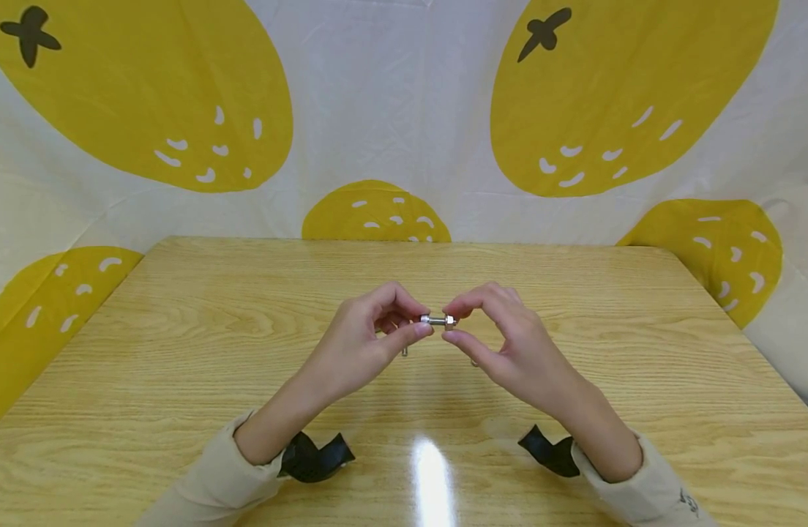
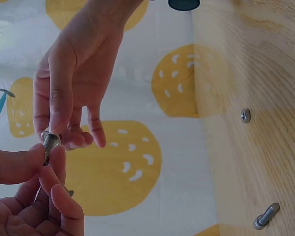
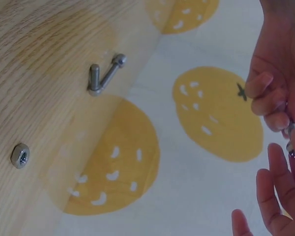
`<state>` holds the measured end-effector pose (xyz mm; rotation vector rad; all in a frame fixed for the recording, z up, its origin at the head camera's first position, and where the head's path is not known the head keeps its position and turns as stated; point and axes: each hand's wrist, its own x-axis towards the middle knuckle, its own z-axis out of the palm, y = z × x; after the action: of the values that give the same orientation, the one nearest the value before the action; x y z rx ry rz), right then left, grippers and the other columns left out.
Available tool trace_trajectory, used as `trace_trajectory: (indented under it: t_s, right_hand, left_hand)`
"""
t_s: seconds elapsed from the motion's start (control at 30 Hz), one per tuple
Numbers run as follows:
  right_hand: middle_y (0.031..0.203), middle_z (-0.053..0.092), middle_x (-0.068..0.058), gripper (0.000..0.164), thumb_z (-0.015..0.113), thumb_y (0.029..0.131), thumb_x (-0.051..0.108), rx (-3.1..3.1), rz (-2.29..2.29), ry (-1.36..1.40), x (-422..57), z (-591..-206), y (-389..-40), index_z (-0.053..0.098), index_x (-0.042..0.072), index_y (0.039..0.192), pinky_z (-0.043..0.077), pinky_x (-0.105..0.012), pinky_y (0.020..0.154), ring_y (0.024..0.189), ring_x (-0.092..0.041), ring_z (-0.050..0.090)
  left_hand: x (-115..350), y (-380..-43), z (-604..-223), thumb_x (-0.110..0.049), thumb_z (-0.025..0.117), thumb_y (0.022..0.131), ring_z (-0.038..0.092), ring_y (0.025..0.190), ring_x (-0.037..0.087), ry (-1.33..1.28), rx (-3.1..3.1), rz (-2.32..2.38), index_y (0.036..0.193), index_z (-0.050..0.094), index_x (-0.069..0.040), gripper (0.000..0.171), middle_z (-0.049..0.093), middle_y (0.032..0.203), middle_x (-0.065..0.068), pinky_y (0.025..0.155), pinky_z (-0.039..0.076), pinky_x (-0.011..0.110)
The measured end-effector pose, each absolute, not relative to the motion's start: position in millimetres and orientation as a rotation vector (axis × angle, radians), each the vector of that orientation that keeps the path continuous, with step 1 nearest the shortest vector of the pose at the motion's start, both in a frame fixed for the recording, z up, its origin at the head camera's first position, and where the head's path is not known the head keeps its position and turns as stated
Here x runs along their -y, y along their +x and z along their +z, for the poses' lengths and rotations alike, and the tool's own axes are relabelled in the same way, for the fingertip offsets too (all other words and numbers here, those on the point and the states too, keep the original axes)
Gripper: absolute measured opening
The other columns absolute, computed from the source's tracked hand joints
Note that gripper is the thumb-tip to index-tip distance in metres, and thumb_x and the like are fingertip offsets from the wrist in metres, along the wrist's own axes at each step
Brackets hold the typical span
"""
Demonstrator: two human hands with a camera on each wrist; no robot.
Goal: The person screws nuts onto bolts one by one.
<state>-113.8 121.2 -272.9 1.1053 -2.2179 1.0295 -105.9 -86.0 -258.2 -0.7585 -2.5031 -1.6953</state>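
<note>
A silver bolt (image 1: pixel 435 320) is held level between the two hands over the table. My left hand (image 1: pixel 367 333) pinches its head end between thumb and index finger. At the other end, my right hand (image 1: pixel 506 333) pinches a hex nut (image 1: pixel 450 322) between thumb and index finger; the nut sits around the bolt's tip. Threads show on the bolt (image 2: pixel 49 142) in the left wrist view, where fingers partly cover it. In the right wrist view, fingers hide most of the bolt and nut.
On the wooden table (image 1: pixel 213 329) lies a loose nut (image 3: pixel 20 156). Farther along, two loose bolts (image 3: pixel 108 76) seem to meet in a V, one upright on its head. A patterned cloth (image 1: pixel 391 110) hangs behind the table. Black straps (image 1: pixel 318 457) hang at both wrists.
</note>
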Motion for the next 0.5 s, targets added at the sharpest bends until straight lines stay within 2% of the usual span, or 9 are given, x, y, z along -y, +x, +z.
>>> trace_trajectory:
  t_s: [0.3,0.43,0.5]
  right_hand:
    - [0.095,0.062,0.003,0.020,0.071,0.080,0.005,2.250,1.038,1.076,-121.9,-274.7,-113.2,0.063,0.010,0.098,0.042,-0.028,0.077,0.093,-0.015,0.052]
    - [0.088,0.062,0.006,0.002,0.063,0.088,0.014,2.269,1.053,1.056,-120.6,-276.1,-112.8,0.064,0.012,0.089,0.041,-0.028,0.075,0.088,-0.011,0.051]
    - [0.082,0.062,0.008,0.012,0.057,0.092,0.017,2.255,1.048,1.066,-119.1,-276.4,-113.9,0.064,0.013,0.083,0.039,-0.028,0.075,0.084,-0.010,0.052]
  left_hand:
    - [85.5,-104.7,-258.0,-0.010,0.067,0.086,0.057,0.065,0.014,-0.757,2.516,-1.704,0.094,0.061,-0.010,0.010,0.065,0.084,0.002,0.057,0.048,0.024]
    - [84.6,-104.5,-258.3,-0.010,0.067,0.086,0.058,0.068,0.013,-0.782,2.507,-1.687,0.093,0.061,-0.009,0.009,0.065,0.084,0.000,0.060,0.049,0.024]
    - [83.9,-104.2,-258.5,-0.010,0.067,0.085,0.059,0.069,0.013,-0.793,2.501,-1.682,0.093,0.061,-0.009,0.010,0.065,0.085,0.000,0.061,0.050,0.024]
